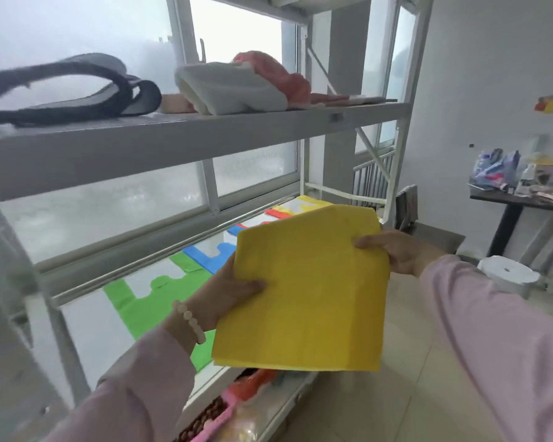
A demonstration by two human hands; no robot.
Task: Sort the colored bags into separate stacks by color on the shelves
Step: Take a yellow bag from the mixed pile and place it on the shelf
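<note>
Both hands are closed on a folded yellow bag (304, 291), which she holds flat and slightly tilted in the air above the near edge of the middle shelf (87, 320). The left hand (233, 291) pinches the bag's left edge, thumb lying on top and fingers hidden beneath; a pale bead bracelet (190, 320) circles that wrist, below a pink sleeve (134, 390). The right hand (393, 250) clamps the far right corner, thumb on top, the arm reaching in from the right in the same pink cloth. On the white shelf under the bag lie flat bags in a row running from near to far: a green bag (147, 301) nearest, a blue bag (211, 253) just beyond it, then a red bag (276, 213) and another yellow one (310, 204) at the far end, each partly covered by what she holds. The upper shelf (173, 138) carries dark straps (61, 90) on the left and a folded white cloth (230, 87) with something pink (278, 74) behind it. Frosted windows stand behind the rack. Far right, a dark table (521, 199) holds clutter, and a white roll (508, 272) sits on the tiled floor.
</note>
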